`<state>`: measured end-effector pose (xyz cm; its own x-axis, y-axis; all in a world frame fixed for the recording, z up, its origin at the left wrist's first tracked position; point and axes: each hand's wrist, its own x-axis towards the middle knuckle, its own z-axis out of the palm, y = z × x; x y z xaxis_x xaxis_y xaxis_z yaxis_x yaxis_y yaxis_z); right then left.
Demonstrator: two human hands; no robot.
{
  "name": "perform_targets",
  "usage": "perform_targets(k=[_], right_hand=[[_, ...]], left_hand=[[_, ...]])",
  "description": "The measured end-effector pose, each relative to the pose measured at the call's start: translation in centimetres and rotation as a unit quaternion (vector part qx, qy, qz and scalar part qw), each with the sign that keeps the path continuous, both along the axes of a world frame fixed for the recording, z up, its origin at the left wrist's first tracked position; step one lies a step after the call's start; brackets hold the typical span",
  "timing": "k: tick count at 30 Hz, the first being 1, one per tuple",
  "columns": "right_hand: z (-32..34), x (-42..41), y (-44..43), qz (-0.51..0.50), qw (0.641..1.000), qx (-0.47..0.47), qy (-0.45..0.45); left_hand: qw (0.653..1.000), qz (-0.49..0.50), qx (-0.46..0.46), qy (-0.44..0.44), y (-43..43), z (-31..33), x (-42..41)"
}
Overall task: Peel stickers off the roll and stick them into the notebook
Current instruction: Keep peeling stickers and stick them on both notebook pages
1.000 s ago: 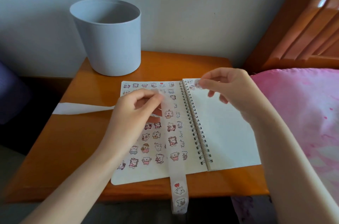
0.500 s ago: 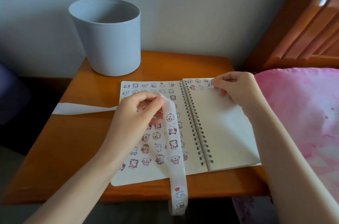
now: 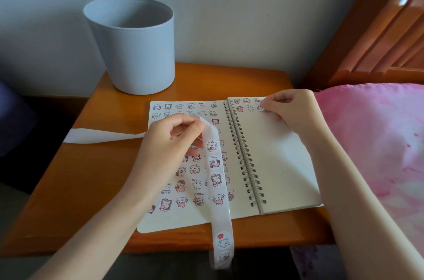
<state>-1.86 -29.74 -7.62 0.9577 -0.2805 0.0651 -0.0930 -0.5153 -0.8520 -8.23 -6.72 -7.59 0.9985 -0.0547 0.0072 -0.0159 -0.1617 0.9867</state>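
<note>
Sticking now: our right hand (image 3: 291,110) pinches a sticker (image 3: 260,107) onto the page top, right of the spiral (image 3: 243,155).
Left side: our left hand (image 3: 169,142) pinches the sticker strip (image 3: 215,165), left of the spiral.
Progress: left page full, right page barely begun, strip holds more.
Pages: notebook (image 3: 275,165) open flat, white, tiny cartoon animals.

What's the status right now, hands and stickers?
Left hand pinches sticker strip over the notebook. Right hand holds a sticker down on the right page. Nothing blocking.

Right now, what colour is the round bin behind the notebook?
The bin is plain pale blue-grey, no pattern; the head view shows it best.
</note>
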Motion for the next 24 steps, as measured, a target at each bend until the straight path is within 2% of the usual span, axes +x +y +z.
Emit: perform_targets(k=[24], right_hand=[[-0.74,0.49,0.38,-0.033,0.997,-0.063,0.003]], left_hand=[[1.000,0.002,0.008,0.000,0.13,-0.29,0.06]])
